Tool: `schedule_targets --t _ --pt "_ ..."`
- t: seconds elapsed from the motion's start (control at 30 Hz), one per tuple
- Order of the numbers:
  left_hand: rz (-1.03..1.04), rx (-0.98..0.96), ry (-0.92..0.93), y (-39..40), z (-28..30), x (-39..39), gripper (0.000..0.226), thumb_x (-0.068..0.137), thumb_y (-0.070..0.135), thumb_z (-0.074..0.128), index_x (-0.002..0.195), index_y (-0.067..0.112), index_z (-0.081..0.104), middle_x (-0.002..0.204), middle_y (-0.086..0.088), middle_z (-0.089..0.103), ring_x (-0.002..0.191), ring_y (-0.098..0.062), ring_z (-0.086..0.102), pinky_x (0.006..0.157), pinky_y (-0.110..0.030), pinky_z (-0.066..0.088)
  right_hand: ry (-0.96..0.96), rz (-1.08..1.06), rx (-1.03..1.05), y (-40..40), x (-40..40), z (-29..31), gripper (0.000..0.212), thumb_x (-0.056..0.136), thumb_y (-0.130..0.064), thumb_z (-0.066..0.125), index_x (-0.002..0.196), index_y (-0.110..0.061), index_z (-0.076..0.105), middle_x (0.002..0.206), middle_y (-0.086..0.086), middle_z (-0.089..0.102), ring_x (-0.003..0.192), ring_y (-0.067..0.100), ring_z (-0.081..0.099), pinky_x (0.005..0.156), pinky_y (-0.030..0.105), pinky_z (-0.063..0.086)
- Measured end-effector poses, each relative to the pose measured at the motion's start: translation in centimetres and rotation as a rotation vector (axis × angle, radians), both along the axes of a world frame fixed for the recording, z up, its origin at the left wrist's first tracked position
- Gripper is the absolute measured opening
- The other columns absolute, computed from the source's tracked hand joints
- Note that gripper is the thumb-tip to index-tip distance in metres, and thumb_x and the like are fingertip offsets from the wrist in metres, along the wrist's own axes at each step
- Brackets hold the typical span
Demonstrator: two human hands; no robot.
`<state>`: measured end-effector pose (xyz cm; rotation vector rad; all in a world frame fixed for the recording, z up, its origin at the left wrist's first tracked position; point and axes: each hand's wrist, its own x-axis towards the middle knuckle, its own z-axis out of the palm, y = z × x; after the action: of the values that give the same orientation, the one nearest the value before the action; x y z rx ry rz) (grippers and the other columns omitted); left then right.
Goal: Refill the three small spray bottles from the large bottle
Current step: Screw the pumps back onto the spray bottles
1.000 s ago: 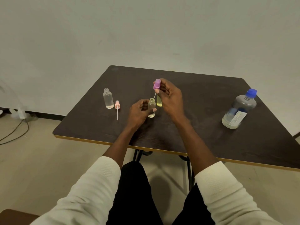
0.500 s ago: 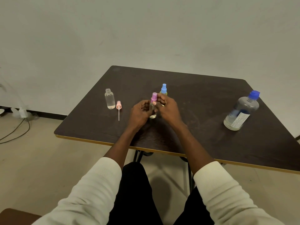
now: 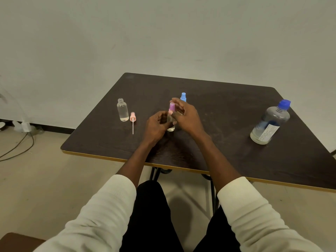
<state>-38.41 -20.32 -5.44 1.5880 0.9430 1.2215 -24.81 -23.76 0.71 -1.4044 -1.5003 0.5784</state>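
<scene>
My left hand (image 3: 156,126) grips a small clear spray bottle (image 3: 171,126) standing mid-table. My right hand (image 3: 187,115) pinches the purple spray cap (image 3: 171,107) sitting on that bottle's neck. Just behind my right hand stands a second small bottle with a blue spray cap (image 3: 183,96), its body hidden. To the left, a third small clear bottle (image 3: 123,110) stands uncapped, with its pink spray cap and dip tube (image 3: 133,120) lying beside it. The large clear bottle with a blue lid (image 3: 270,122) stands capped at the right.
The dark table (image 3: 227,142) has a yellow front edge near my lap. A pale wall rises close behind it. Cables and a white plug lie on the floor (image 3: 23,140) at the left.
My right hand brought the purple cap down from above the bottle onto its neck. The blue-capped bottle came into sight behind my hand.
</scene>
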Motion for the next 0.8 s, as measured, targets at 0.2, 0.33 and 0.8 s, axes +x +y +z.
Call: schedule_targets --t 0.2,0.33,0.8 --pt "-0.015 -0.025 -0.010 0.32 0.07 -0.13 0.035 0.083 0.020 0.083 0.115 0.016 0.070 0.108 -0.004 0.076 0.104 -0.019 0.073 0.097 -0.047 0.057 0.133 -0.072 0.034 0.17 -0.19 -0.21 0.018 0.089 -0.012 0.070 0.107 -0.009 0.072 0.096 -0.002 0.073 0.086 -0.002 0.068 0.075 0.016 0.057" --pt "0.001 -0.008 0.018 0.43 0.02 -0.22 0.035 0.084 0.020 0.081 0.116 0.013 0.069 0.108 -0.004 0.076 0.105 -0.019 0.072 0.097 -0.049 0.057 0.096 -0.108 0.055 0.42 -0.29 -0.53 0.018 0.080 -0.017 0.079 0.087 -0.008 0.065 0.078 -0.005 0.066 0.069 -0.001 0.062 0.062 0.011 0.049" --pt "-0.001 -0.029 -0.022 0.46 -0.03 -0.11 0.034 0.084 0.019 0.082 0.116 0.014 0.070 0.108 -0.006 0.077 0.105 -0.022 0.073 0.098 -0.049 0.057 0.130 -0.079 0.072 0.32 -0.31 -0.35 0.010 0.088 -0.013 0.072 0.096 -0.009 0.070 0.086 -0.006 0.070 0.077 -0.005 0.066 0.073 0.012 0.054"
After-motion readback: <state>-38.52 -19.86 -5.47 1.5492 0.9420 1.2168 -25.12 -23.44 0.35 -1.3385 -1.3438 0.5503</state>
